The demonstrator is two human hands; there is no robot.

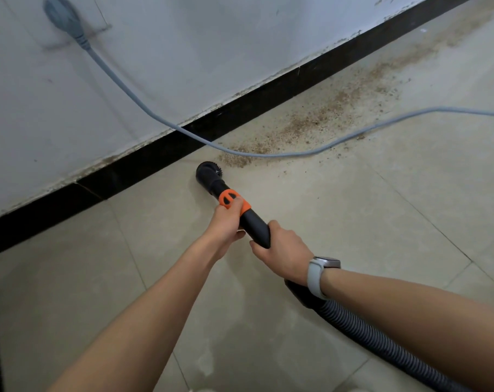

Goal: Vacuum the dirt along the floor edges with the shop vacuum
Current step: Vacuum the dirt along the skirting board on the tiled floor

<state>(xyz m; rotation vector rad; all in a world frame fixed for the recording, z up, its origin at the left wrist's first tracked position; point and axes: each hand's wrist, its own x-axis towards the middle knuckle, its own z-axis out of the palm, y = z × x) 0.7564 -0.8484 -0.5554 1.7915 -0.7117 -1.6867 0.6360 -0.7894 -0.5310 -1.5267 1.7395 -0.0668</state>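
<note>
From the head camera: both hands were on the black vacuum wand (254,226). The left hand (226,222) curled tight round it right at the orange collar (231,201); the right hand (282,250) gripped it just behind, fingers wrapped, a pale watch (318,274) on that wrist. Beyond the left fingers, the round brush nozzle (207,174) sat on the tile floor (381,222), at the near end of the brown dirt (319,120) along the black baseboard (240,114). A grey cord (132,91) crossed the dirt. The ribbed hose (367,332) trailed behind the right wrist. No readable writing anywhere.
</note>
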